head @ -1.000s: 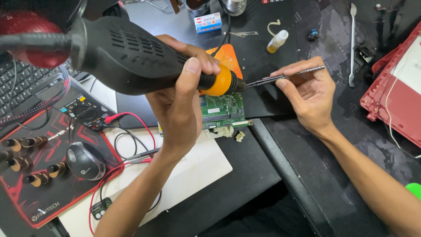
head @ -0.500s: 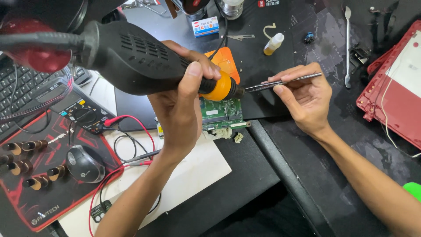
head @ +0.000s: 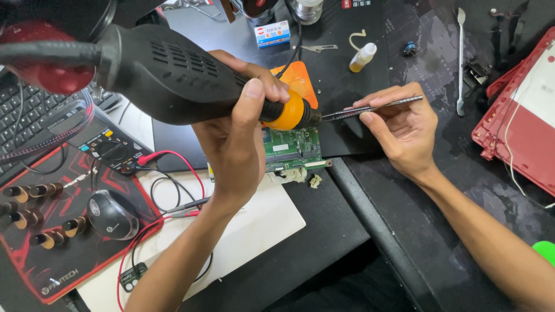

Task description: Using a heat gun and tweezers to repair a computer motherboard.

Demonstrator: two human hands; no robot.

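Left hand [head: 237,144] wrapped around the black hot-air tool [head: 167,75], fingers closed over the barrel, thumb laid along the orange collar [head: 289,112]. The tool's long axis runs from the left edge of the bench toward the middle, nozzle end pointing right and slightly down.

Right hand [head: 402,130] pinches metal tweezers [head: 370,108] between thumb and fingers; whether the tips are squeezed together cannot be told. Tweezers lie almost level, tips pointing left, meeting the nozzle head-on.

Green circuit board [head: 292,149] sits flat on the black mat [head: 341,75] near the middle of the bench, just below where nozzle and tweezer tips meet, partly hidden by the left hand. Both tools converge over its upper edge; the left hand is nearer the board.

Around: multimeter [head: 107,141] with red leads, mouse [head: 111,215], small bottle [head: 363,56], red laptop shell [head: 520,110] at the right edge.
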